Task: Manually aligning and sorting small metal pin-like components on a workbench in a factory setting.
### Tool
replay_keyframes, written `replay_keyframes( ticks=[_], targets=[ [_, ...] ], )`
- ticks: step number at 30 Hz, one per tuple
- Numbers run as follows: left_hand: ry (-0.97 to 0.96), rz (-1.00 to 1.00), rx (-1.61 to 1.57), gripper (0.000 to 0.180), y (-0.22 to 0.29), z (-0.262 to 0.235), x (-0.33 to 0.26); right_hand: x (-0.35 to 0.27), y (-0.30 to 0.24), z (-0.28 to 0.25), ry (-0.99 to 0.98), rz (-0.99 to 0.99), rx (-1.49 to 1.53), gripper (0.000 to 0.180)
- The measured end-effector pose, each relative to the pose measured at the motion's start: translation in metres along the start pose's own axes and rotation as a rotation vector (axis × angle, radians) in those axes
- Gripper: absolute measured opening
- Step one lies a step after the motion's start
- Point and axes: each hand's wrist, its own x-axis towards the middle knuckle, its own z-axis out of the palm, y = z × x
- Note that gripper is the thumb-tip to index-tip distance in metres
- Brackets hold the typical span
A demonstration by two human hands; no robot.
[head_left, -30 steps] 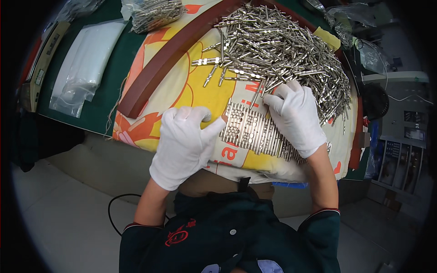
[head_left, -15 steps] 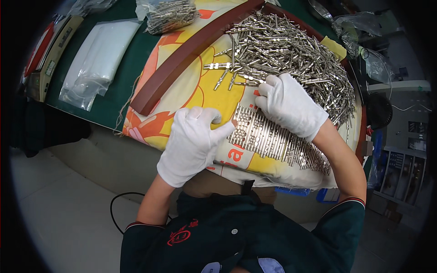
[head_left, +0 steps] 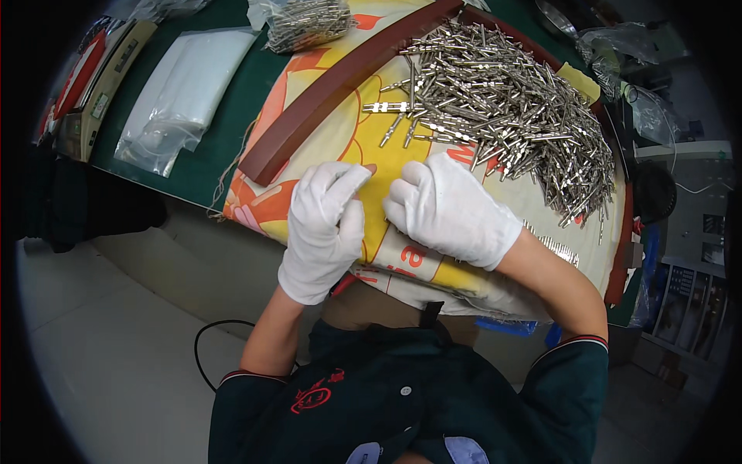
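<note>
Your left hand (head_left: 319,240) curled, right hand (head_left: 456,210) bunched, can't tell if holding, pins (head_left: 555,247) just right, pile (head_left: 519,108) far right

I see the cloth (head_left: 355,131) brightly lit, metal pins (head_left: 510,100) glinting, all 4 corners of my feed black, straight edges bowed; the dim right side seems soft.

White-gloved, the left grip (head_left: 325,232) and right grip (head_left: 448,209) sit near each other, both curled.
</note>
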Motion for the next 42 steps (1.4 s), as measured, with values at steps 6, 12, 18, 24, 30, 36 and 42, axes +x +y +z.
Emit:
replay_keyframes(
  ticks=[6, 12, 18, 24, 30, 36, 42],
  targets=[
    [-0.214, 0.106, 0.355, 0.026, 0.018, -0.003, 0.008, -0.048, -0.03, -0.032, 0.038, 0.467, 0.377, 0.028],
    [-0.338, 0.118, 0.296, 0.048, 0.021, -0.01, 0.016, -0.122, -0.081, -0.02, 0.457, 0.845, 0.347, 0.036],
    [-0.695, 0.178, 0.33, 0.108, 0.017, -0.007, 0.06, -0.163, -0.108, -0.009, 0.572, 1.149, 0.349, 0.034],
    [-0.744, 0.345, 0.369, 0.095, 0.014, -0.007, 0.066, -0.176, -0.114, -0.008, 0.571, 1.194, 0.373, 0.032],
    [-0.71, 0.383, 0.236, 0.1, 0.046, 0.008, 0.062, -0.182, -0.109, -0.007, 0.514, 1.124, 0.287, 0.037],
    [-0.961, 0.57, 0.069, 0.101, 0.069, 0.054, 0.058, -0.179, -0.1, -0.009, 0.273, 1.107, 0.205, 0.047],
    [-1.095, 0.761, -0.099, 0.102, 0.082, 0.106, 0.074, -0.244, -0.107, 0.0, 0.586, 1.444, 0.057, 0.033]
  ],
)
